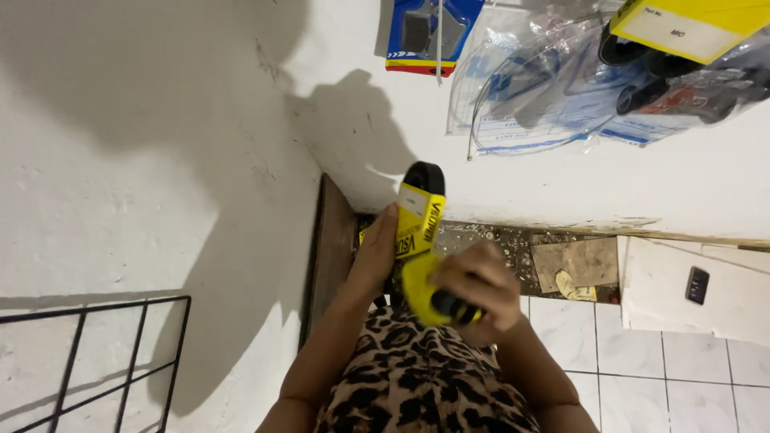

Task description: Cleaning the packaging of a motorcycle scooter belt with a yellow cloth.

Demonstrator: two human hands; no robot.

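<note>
While both hands, left (pixel 377 252) and right (pixel 473 293), grip the yellow-sleeved belt (pixel 421 240), it stays packaged; bagged parts (pixel 553 88) hang on the wall (pixel 160 160).

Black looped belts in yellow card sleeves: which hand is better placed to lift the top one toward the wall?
Left, probably. The left hand lies along the upper black looped belt in its yellow card sleeve, nearest the white wall. The right hand closes its grip on the lower yellow-sleeved bundle.

A white tiled floor (pixel 642 353) (grimy along the wall) carries a scrap of brown cardboard (pixel 579 263).
</note>
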